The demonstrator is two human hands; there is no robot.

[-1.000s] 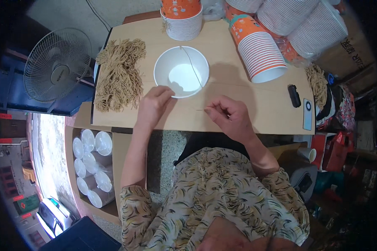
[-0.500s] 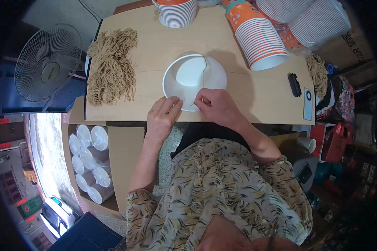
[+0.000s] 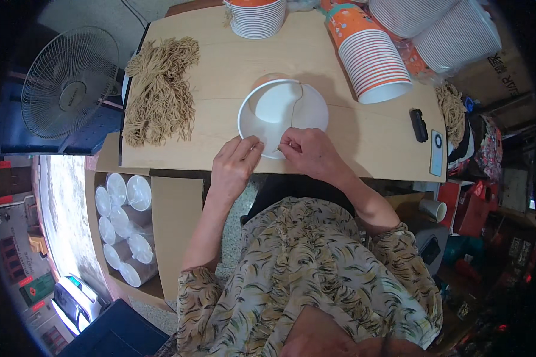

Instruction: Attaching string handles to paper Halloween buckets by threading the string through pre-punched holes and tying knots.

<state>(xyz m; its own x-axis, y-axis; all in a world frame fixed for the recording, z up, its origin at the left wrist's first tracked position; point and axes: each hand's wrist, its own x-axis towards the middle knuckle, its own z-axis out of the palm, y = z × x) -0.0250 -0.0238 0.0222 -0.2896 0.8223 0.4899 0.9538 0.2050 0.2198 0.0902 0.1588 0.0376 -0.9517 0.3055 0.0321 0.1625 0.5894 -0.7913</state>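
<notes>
A paper bucket (image 3: 274, 107), white inside with some orange outside showing beyond its far rim, is tilted toward me at the table's near edge. My left hand (image 3: 237, 159) is closed on its near left rim. A thin tan cord (image 3: 293, 113) runs from the far rim across the opening to my right hand (image 3: 312, 153). The fingers of that hand are pinched on the cord at the near right rim, and a short end sticks out beside the fingertips. Part of the near rim is hidden behind my hands.
A bundle of tan cords (image 3: 162, 95) lies on the table's left; another bundle (image 3: 452, 113) hangs at the right. Nested buckets (image 3: 375, 59) lie back right, near a black case (image 3: 418, 125). A fan (image 3: 71, 89) stands left, above a carton (image 3: 178, 232) of wrapped cups.
The bucket has tipped slightly toward me and shifted a little right, so orange shows past its far rim. Both hands keep their grips. The whole view has shifted slightly.
</notes>
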